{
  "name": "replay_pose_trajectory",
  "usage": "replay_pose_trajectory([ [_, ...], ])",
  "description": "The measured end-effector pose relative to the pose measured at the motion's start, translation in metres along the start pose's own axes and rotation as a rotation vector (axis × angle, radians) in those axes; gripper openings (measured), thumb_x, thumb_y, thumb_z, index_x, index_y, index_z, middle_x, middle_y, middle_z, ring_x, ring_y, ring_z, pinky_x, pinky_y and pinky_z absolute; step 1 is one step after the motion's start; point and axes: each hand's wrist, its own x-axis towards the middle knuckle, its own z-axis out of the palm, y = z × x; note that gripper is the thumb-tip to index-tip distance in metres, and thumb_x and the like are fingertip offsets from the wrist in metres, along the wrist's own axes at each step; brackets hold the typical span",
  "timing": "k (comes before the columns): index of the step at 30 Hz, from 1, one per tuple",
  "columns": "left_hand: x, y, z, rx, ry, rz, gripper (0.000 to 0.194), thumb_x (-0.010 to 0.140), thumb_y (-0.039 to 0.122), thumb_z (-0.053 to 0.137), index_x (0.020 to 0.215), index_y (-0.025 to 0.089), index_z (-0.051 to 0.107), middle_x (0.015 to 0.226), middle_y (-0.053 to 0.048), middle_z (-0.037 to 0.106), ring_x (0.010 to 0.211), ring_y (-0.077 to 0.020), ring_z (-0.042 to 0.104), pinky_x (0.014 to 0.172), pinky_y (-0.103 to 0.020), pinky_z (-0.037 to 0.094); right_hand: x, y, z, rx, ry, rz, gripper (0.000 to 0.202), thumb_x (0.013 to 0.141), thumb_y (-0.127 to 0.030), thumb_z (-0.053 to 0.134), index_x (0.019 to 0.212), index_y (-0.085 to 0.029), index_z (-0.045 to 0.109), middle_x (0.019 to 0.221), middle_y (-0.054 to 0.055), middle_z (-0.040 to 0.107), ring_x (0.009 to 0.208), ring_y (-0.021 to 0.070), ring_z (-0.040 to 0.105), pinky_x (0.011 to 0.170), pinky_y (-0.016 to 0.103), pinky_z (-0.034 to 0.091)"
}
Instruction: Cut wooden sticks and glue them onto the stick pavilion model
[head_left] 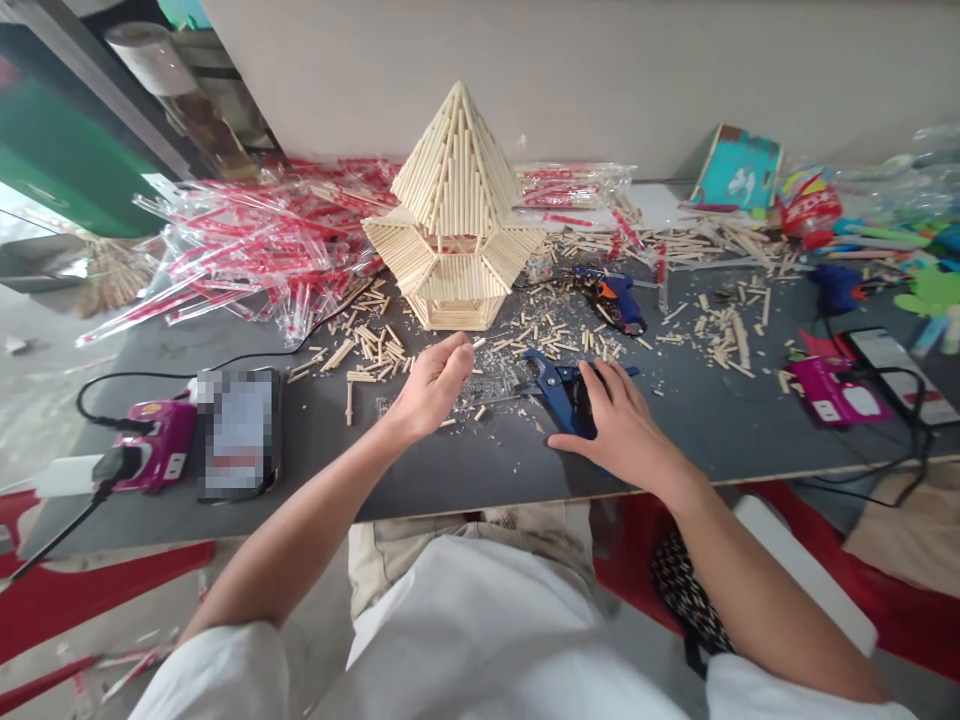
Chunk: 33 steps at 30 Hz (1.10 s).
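Note:
My left hand (442,385) is closed just in front of the stick model, with the pale end of a short wooden stick (478,343) showing at its fingertips. My right hand (619,425) is spread over a blue hand cutter (553,385) that lies on the table. Its fingers rest about the handles without wrapping round them, and they hide part of the tool. Behind both hands stands a lantern-like model (459,190) made of wooden sticks, with a pointed roof, flared panels and a hexagonal base.
Cut stick pieces (379,345) litter the dark table (322,450). Plastic-wrapped sticks (255,250) are heaped at the back left. A blue glue gun (611,295) lies right of the model. Phones (240,435) and purple power strips (840,390) with cables sit towards both sides.

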Motion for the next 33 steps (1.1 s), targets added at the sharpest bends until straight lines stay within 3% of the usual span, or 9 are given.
replay_pose_trajectory([
  [4, 0.001, -0.004, -0.001, 0.043, -0.009, -0.001, 0.042, 0.106, 0.051, 0.047, 0.076, 0.023, 0.037, 0.070, 0.004, 0.034, 0.061, -0.0118, 0.030, 0.056, -0.026, 0.030, 0.001, 0.004, -0.002, -0.099, 0.061, -0.059, 0.089, 0.104, -0.065, 0.040, 0.162, 0.002, 0.035, 0.151, 0.034, 0.049, 0.143, 0.0497, 0.046, 0.118, 0.063, 0.042],
  [8, 0.002, -0.009, 0.002, 0.093, -0.020, -0.014, 0.043, 0.107, 0.053, 0.044, 0.077, 0.023, 0.036, 0.071, 0.004, 0.032, 0.063, -0.0124, 0.029, 0.057, -0.025, 0.030, -0.004, -0.006, -0.013, -0.082, 0.094, -0.011, 0.071, 0.107, -0.052, 0.032, 0.152, 0.001, 0.048, 0.132, 0.033, 0.060, 0.124, 0.0486, 0.059, 0.104, 0.062, 0.050],
  [11, 0.004, -0.014, 0.007, 0.139, -0.026, -0.015, 0.041, 0.108, 0.048, 0.042, 0.077, 0.023, 0.035, 0.071, 0.004, 0.032, 0.063, -0.0125, 0.029, 0.057, -0.025, 0.028, -0.011, -0.022, -0.026, 0.165, 0.086, 0.089, 0.062, 0.108, -0.054, 0.032, 0.143, -0.009, 0.056, 0.124, 0.027, 0.067, 0.111, 0.0425, 0.067, 0.096, 0.056, 0.054],
  [15, 0.006, -0.018, 0.013, 0.171, -0.023, -0.033, 0.036, 0.108, 0.042, 0.041, 0.078, 0.023, 0.034, 0.071, 0.004, 0.032, 0.063, -0.0125, 0.031, 0.057, -0.025, 0.027, -0.018, -0.053, -0.034, 0.649, -0.012, 0.129, 0.050, 0.109, -0.062, 0.032, 0.114, -0.023, 0.063, 0.098, 0.013, 0.076, 0.087, 0.0314, 0.072, 0.080, 0.043, 0.055],
  [18, 0.005, -0.018, 0.015, 0.196, -0.027, -0.048, 0.034, 0.108, 0.040, 0.039, 0.078, 0.023, 0.035, 0.070, 0.004, 0.034, 0.061, -0.0122, 0.033, 0.057, -0.025, 0.028, -0.018, -0.073, -0.030, 0.859, -0.052, 0.088, 0.046, 0.109, -0.064, 0.037, 0.109, -0.025, 0.063, 0.097, 0.009, 0.074, 0.091, 0.0290, 0.072, 0.080, 0.041, 0.054],
  [21, 0.005, -0.016, 0.016, 0.227, -0.039, -0.065, 0.034, 0.108, 0.040, 0.039, 0.079, 0.023, 0.037, 0.068, 0.004, 0.038, 0.060, -0.0121, 0.036, 0.056, -0.025, 0.030, -0.016, -0.085, -0.026, 0.930, -0.062, 0.079, 0.046, 0.109, -0.063, 0.039, 0.116, -0.025, 0.063, 0.105, 0.009, 0.073, 0.098, 0.0287, 0.071, 0.087, 0.042, 0.053],
  [25, 0.006, -0.015, 0.013, 0.251, -0.045, -0.094, 0.032, 0.106, 0.038, 0.039, 0.077, 0.023, 0.039, 0.066, 0.004, 0.041, 0.059, -0.0120, 0.038, 0.055, -0.025, 0.030, -0.015, -0.093, -0.025, 0.884, -0.043, 0.065, 0.048, 0.110, -0.060, 0.037, 0.127, -0.022, 0.062, 0.113, 0.012, 0.072, 0.106, 0.0300, 0.069, 0.097, 0.045, 0.051],
  [33, 0.012, -0.020, 0.001, 0.206, -0.111, -0.171, 0.027, 0.098, 0.032, 0.042, 0.074, 0.022, 0.039, 0.065, 0.004, 0.037, 0.057, -0.0122, 0.034, 0.053, -0.026, 0.028, -0.014, -0.115, -0.012, 0.663, 0.062, 0.074, 0.054, 0.110, -0.056, 0.032, 0.135, -0.015, 0.058, 0.123, 0.019, 0.066, 0.111, 0.0359, 0.066, 0.095, 0.052, 0.053],
])
